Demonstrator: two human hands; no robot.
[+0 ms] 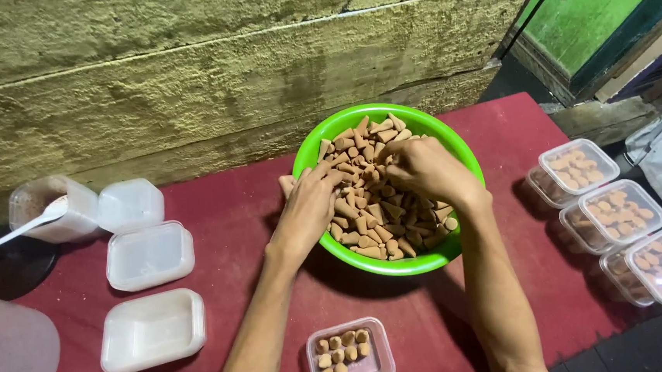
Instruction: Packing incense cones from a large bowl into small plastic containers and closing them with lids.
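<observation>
Both hands, left hand (307,211) and right hand (423,170), dig with loosely curled fingers into brown cones (369,207) heaped in the green bowl (307,153). Cones appear light, dry, crumbly; pinch mid-body, gently.

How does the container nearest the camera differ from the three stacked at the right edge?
The near container is open, with no lid on it; the right containers are shut under clear lids. The near one holds one small cluster of brown cones at one end; the right ones look full. The near one sits alone; the right ones overlap in a row. All are clear rectangular tubs on the red table.
</observation>
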